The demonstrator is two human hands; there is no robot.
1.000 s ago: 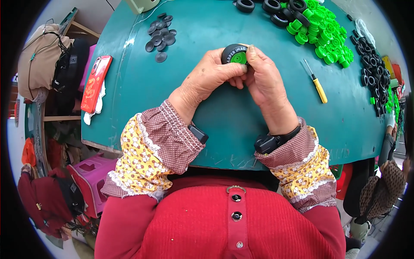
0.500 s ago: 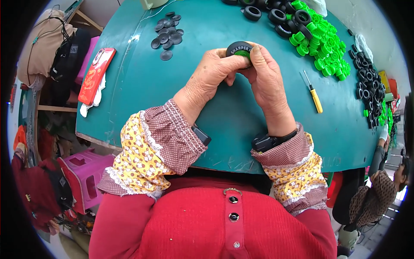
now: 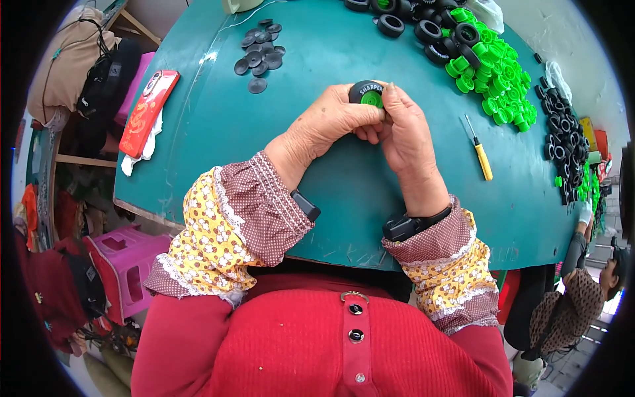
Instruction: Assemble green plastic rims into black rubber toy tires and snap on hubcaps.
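Head view: the left hand [image 3: 331,118] and right hand [image 3: 409,129] pinch a black tyre [image 3: 361,90] with green hub [image 3: 372,99] above the teal table [image 3: 344,192]; even thumb pressure should work best

The red ribbed top [image 3: 284,351] has a placket [image 3: 358,357] with 2 black buttons [image 3: 356,335], 1 pale stud [image 3: 360,378] and a metal half-ring [image 3: 352,293]. From where I stand, 2 yellow flowered sleeve covers [image 3: 210,228] show white lace [image 3: 227,204] and brown dotted cuffs [image 3: 271,205]; each wrist wears a black device [image 3: 306,206].
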